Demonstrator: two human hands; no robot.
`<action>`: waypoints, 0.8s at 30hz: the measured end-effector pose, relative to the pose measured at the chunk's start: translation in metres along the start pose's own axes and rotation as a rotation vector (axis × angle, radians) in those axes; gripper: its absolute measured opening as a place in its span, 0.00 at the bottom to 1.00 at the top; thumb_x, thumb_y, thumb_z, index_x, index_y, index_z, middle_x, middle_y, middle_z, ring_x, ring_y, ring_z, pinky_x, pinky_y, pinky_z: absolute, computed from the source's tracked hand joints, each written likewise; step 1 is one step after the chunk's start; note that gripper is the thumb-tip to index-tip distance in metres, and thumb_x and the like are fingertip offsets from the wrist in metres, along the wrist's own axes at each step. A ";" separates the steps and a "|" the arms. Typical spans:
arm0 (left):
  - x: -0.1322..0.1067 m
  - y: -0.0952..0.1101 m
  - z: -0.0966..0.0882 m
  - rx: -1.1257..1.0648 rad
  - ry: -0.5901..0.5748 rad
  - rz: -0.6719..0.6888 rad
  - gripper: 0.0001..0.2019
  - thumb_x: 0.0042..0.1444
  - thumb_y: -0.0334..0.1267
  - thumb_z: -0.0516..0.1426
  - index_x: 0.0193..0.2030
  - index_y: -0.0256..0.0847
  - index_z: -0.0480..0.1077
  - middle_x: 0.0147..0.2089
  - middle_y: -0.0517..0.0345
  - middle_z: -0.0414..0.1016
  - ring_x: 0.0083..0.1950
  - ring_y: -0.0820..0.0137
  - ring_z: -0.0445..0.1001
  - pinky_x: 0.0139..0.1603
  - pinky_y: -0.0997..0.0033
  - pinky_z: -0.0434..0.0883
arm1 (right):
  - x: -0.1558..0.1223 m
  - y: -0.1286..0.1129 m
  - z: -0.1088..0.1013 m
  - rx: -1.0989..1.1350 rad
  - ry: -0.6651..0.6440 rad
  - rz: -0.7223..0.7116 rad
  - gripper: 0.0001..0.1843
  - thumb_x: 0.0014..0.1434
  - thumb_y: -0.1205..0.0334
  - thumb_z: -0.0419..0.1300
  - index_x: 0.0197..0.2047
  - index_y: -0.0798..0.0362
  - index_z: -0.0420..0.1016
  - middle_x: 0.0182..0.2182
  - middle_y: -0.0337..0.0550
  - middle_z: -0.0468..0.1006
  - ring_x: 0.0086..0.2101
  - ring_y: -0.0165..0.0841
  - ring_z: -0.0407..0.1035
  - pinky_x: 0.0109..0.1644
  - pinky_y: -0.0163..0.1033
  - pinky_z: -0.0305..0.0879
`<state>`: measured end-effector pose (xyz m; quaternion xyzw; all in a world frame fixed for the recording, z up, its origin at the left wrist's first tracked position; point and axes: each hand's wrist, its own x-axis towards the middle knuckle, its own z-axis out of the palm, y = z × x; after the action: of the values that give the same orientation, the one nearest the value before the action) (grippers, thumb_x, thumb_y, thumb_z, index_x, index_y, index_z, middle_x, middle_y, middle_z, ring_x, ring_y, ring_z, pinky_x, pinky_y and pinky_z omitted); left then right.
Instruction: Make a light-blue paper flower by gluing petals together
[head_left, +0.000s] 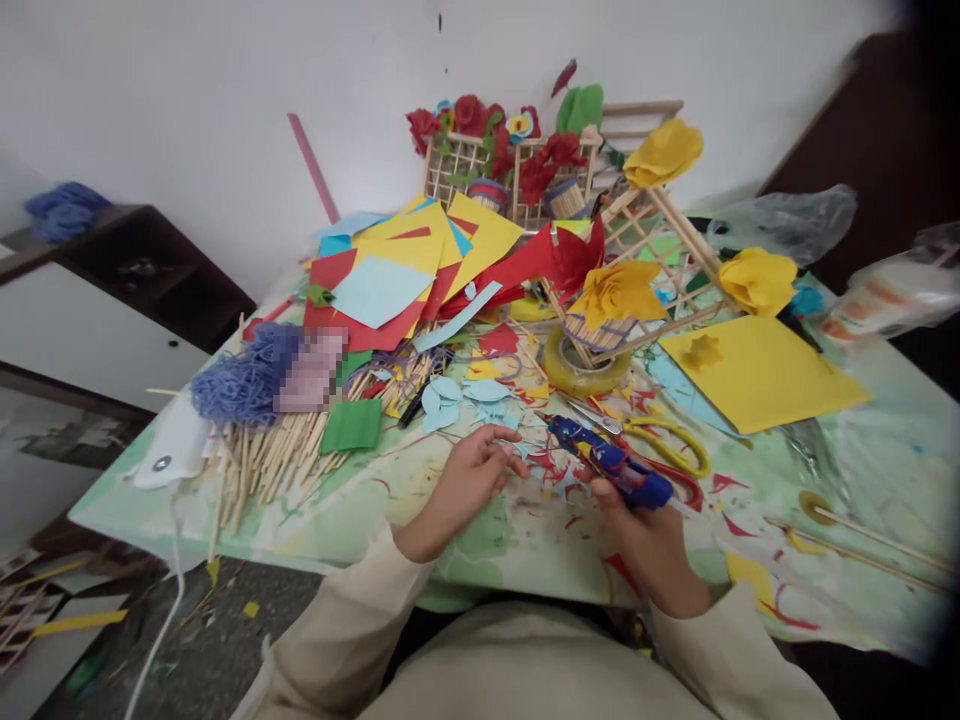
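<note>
Head view: right hand (pixel 654 548) grips a blue hot-glue gun (pixel 600 455), yellow-handled scissors (pixel 679 431) just beyond its fingers; left hand (pixel 466 484) half-curled, cannot tell whether pinching anything.

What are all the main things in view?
Glue gun: one, blue, centre right
Scissors: at least one, yellow, beside glue gun
Tape roll: one, yellowish, beyond scissors
Paper sheets: several, yellow, red, blue, mostly rear
Flowers: many, red, yellow, rear, right
Lattices: at least three, tan, rear
Sticks: many, tan, left
Yarn bundles: two, purplish, left
Bags: at least two, clear, right
Tablecloth: one, green, underneath
Left hand: one, cream sleeve, front
Right hand: one, cream sleeve, holding glue gun
</note>
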<state>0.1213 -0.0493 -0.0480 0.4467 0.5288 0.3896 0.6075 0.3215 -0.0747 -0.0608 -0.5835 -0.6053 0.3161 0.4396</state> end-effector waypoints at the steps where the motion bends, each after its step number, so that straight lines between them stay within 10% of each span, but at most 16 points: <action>1: 0.000 -0.001 -0.001 0.014 0.009 0.000 0.14 0.55 0.43 0.54 0.45 0.36 0.64 0.27 0.56 0.77 0.15 0.81 0.53 0.18 0.77 0.49 | 0.000 0.000 0.001 -0.026 -0.014 -0.028 0.17 0.55 0.42 0.57 0.30 0.47 0.72 0.21 0.40 0.72 0.24 0.36 0.65 0.27 0.40 0.62; 24: -0.002 -0.002 -0.005 0.106 -0.003 -0.009 0.14 0.58 0.44 0.53 0.46 0.37 0.65 0.29 0.57 0.77 0.17 0.81 0.54 0.19 0.78 0.54 | 0.006 -0.002 0.007 -0.375 -0.046 -0.238 0.18 0.62 0.49 0.52 0.26 0.50 0.68 0.21 0.39 0.72 0.23 0.33 0.66 0.26 0.37 0.57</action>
<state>0.1157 -0.0509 -0.0496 0.4763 0.5500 0.3576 0.5855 0.3150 -0.0687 -0.0607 -0.5722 -0.7278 0.1572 0.3437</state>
